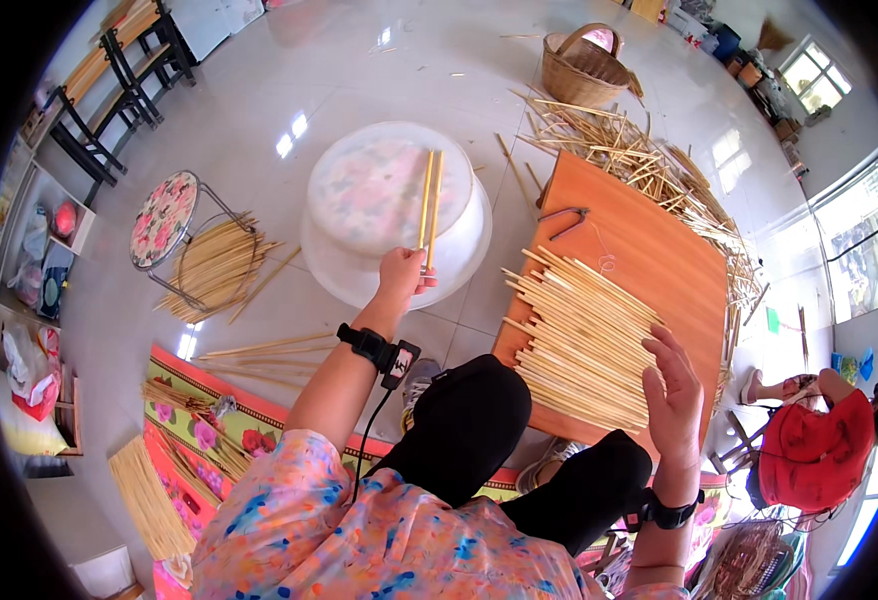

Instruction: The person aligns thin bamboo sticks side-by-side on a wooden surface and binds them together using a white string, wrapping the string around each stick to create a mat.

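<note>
Left hand [402,275] grips two pale sticks [430,205] by their lower ends, holding them upright over the upturned white basin [396,215], as if to keep them level. Right hand [674,390] is released, fingers spread, just beside the row of sticks [579,340] lying side by side on the orange board [649,250], likely sorted. No labels show

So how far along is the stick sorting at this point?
Looks mid-way. Done: a bundle of sticks lies by the floral stool. In hand: the left hand holds two sticks over the white tub; the right hand hovers open. Left: a large pile on the orange board.
</note>
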A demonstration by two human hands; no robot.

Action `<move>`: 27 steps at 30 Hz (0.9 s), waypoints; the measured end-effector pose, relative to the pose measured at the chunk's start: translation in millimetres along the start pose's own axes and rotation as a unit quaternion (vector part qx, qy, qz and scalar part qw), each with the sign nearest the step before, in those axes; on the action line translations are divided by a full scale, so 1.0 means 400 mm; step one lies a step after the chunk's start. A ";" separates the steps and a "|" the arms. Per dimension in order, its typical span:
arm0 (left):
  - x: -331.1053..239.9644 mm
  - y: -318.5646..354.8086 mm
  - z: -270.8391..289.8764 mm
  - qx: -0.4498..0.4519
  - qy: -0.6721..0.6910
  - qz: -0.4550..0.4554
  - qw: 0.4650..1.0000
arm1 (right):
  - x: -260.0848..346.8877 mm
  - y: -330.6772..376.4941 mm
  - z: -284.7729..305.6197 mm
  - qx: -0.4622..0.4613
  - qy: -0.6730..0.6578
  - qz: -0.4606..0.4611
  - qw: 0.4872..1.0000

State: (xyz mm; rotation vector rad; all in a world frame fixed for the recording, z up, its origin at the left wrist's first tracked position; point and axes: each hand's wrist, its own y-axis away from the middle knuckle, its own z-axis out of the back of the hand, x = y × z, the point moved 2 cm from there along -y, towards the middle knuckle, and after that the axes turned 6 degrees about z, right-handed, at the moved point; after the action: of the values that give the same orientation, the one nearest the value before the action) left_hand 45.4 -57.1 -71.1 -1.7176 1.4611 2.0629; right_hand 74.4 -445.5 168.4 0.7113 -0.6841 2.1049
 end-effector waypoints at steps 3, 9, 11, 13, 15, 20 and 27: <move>0.002 -0.016 -0.011 0.024 0.010 0.023 0.999 | 0.016 0.018 -0.015 -0.001 -0.016 0.009 1.000; 0.011 -0.024 -0.012 0.027 0.044 0.037 0.998 | 0.022 0.036 -0.017 -0.011 -0.047 -0.030 0.998; 0.012 -0.028 0.000 0.038 0.056 0.045 0.997 | 0.005 0.045 -0.010 -0.017 -0.079 -0.073 0.994; 0.008 -0.022 0.007 0.051 0.060 0.050 0.996 | -0.008 0.050 0.000 -0.030 -0.113 -0.060 0.991; -0.004 -0.006 0.009 0.069 0.056 0.050 0.995 | -0.011 0.051 0.008 -0.050 -0.150 -0.056 0.986; -0.109 0.149 -0.068 0.260 0.001 -0.002 0.966 | -0.045 0.046 0.011 -0.013 -0.347 -0.169 0.922; -0.217 0.434 -0.209 0.465 -0.137 -0.038 0.874 | -0.060 -0.046 -0.036 -0.010 -0.539 -0.132 0.832</move>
State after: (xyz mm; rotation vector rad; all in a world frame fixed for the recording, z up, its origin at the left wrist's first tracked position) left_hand 33.9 -167.4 108.9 -1.0080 1.7903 1.1241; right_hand 98.5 -438.1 146.2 1.8950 -1.0883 1.2894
